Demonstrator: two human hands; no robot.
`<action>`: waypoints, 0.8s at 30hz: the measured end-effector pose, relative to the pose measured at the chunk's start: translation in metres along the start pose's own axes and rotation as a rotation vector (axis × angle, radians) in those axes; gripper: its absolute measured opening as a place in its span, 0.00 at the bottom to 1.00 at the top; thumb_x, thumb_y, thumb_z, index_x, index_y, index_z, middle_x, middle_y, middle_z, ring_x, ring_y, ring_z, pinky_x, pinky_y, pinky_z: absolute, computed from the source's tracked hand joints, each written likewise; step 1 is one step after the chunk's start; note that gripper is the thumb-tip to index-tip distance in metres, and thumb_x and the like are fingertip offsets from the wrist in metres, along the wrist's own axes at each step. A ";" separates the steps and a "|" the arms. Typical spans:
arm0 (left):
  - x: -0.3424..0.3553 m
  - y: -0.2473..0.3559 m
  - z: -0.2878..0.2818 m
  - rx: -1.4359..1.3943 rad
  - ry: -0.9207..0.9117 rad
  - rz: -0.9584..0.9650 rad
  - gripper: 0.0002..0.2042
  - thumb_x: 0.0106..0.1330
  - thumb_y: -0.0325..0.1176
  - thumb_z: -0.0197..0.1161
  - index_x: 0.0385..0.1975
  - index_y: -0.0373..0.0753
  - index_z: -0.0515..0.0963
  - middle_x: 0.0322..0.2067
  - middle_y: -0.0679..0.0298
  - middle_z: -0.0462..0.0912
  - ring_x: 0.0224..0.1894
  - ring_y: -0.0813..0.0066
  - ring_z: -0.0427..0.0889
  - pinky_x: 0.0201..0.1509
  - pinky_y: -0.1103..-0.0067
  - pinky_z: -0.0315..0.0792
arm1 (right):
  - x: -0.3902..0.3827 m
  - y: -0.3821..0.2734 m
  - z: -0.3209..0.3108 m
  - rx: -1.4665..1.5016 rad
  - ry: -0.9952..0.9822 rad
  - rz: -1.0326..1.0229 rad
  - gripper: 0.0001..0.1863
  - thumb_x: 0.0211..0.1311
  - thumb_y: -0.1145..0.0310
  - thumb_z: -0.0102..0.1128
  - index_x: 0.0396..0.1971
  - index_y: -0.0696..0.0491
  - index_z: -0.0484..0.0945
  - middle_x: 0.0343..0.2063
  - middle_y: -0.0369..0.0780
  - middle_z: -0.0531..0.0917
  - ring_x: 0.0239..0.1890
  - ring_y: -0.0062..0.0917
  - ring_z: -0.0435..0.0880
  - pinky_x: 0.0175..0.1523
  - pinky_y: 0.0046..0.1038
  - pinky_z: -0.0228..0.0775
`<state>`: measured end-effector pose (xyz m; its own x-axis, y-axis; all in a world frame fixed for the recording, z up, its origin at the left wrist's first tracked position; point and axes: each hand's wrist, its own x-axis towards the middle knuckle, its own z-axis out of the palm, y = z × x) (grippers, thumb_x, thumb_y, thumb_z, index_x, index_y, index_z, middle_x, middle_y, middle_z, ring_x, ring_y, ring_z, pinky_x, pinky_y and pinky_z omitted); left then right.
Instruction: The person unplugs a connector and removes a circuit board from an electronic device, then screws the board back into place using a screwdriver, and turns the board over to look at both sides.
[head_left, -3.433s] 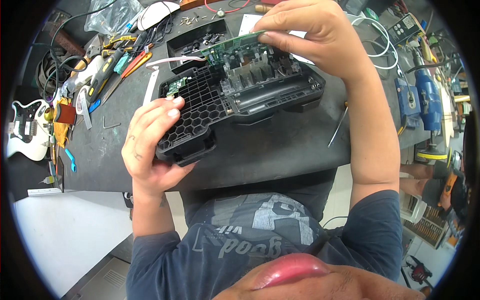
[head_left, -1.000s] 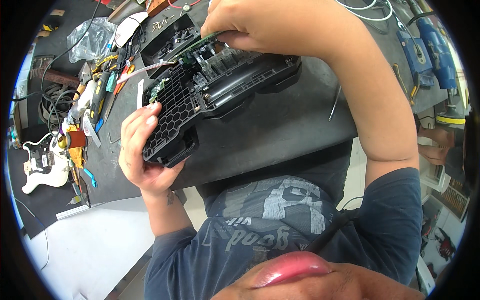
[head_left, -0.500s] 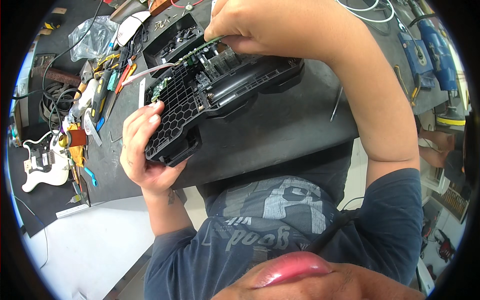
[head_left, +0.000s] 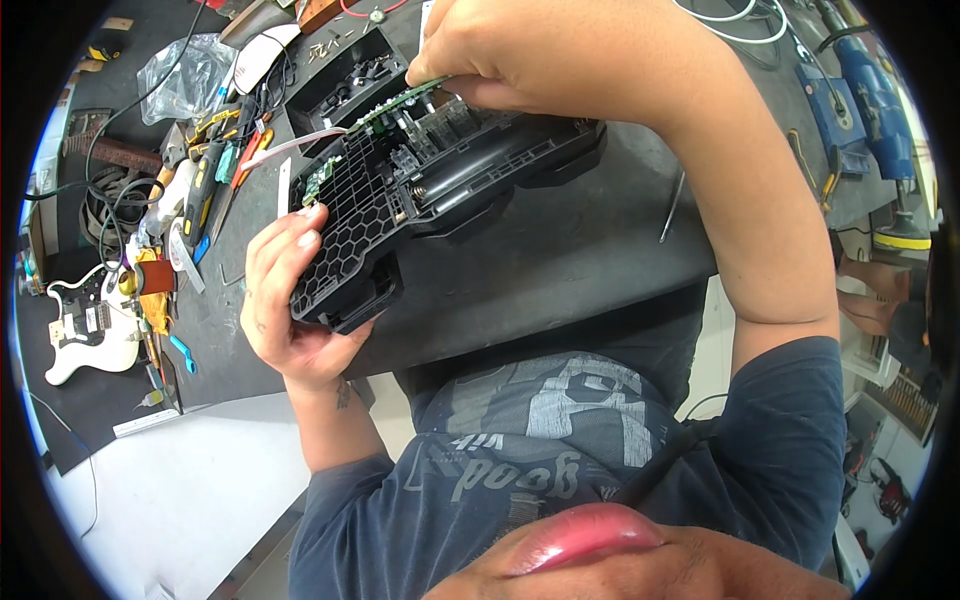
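An opened black plastic housing (head_left: 345, 215) with a honeycomb grid inside is tilted above the bench. My left hand (head_left: 285, 285) grips its near left end, fingers over the grid and thumb underneath. At the far edge my right hand (head_left: 490, 55) pinches the end of a green circuit board (head_left: 395, 104) raised out of the housing. A pale flat cable (head_left: 297, 143) runs left from that board. A smaller green board (head_left: 320, 177) sits in the left end of the housing. Along the near side lies a black battery-like compartment with a spring (head_left: 480, 170). My right fingertips are partly hidden.
Behind the housing stands a black tray (head_left: 310, 113) holding small dark parts. Pliers, cutters and a utility knife (head_left: 203, 185) lie in a pile at left, near a white guitar-shaped body (head_left: 118, 345). A thin metal rod (head_left: 672, 210) and a blue tool (head_left: 835, 105) are at right.
The green circuit board in my right hand has tipped slightly, with its edge now more toward me. My left hand and the housing have barely moved.
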<state>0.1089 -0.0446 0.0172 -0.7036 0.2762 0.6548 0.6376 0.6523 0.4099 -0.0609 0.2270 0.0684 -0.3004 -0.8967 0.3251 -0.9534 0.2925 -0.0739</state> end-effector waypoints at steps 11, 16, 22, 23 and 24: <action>0.000 0.001 0.000 -0.011 0.000 0.000 0.33 0.42 0.34 0.81 0.51 0.30 0.79 0.48 0.43 0.86 0.52 0.46 0.84 0.60 0.60 0.76 | 0.000 -0.001 -0.001 -0.066 -0.016 -0.017 0.07 0.52 0.70 0.63 0.24 0.56 0.87 0.26 0.47 0.86 0.33 0.41 0.89 0.43 0.38 0.82; 0.000 0.001 0.001 -0.001 0.000 0.005 0.32 0.42 0.33 0.81 0.51 0.31 0.79 0.48 0.43 0.86 0.51 0.46 0.85 0.59 0.60 0.76 | -0.005 -0.003 -0.014 0.033 -0.010 -0.015 0.07 0.52 0.71 0.62 0.25 0.57 0.86 0.26 0.47 0.86 0.33 0.41 0.89 0.43 0.38 0.82; 0.002 0.003 -0.001 0.030 -0.019 0.019 0.32 0.43 0.34 0.81 0.51 0.31 0.79 0.48 0.43 0.86 0.51 0.46 0.85 0.59 0.60 0.77 | -0.004 -0.005 -0.011 0.072 -0.017 0.051 0.07 0.52 0.72 0.62 0.26 0.59 0.86 0.26 0.48 0.86 0.35 0.43 0.88 0.45 0.39 0.81; 0.002 0.003 -0.001 0.029 -0.019 0.019 0.32 0.43 0.34 0.81 0.51 0.31 0.79 0.48 0.43 0.86 0.51 0.46 0.85 0.59 0.60 0.77 | -0.004 -0.005 -0.012 0.132 -0.006 0.041 0.07 0.52 0.72 0.62 0.26 0.59 0.85 0.27 0.49 0.86 0.35 0.44 0.88 0.46 0.39 0.81; 0.001 0.003 -0.001 0.035 -0.019 0.019 0.32 0.42 0.34 0.81 0.51 0.31 0.79 0.49 0.44 0.86 0.51 0.46 0.85 0.59 0.60 0.77 | -0.004 -0.004 -0.009 0.131 -0.007 0.042 0.07 0.52 0.72 0.62 0.26 0.59 0.85 0.27 0.49 0.86 0.35 0.44 0.88 0.46 0.39 0.81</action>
<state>0.1099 -0.0430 0.0195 -0.6975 0.3023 0.6497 0.6399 0.6708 0.3748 -0.0553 0.2322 0.0762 -0.3396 -0.8870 0.3128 -0.9355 0.2840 -0.2103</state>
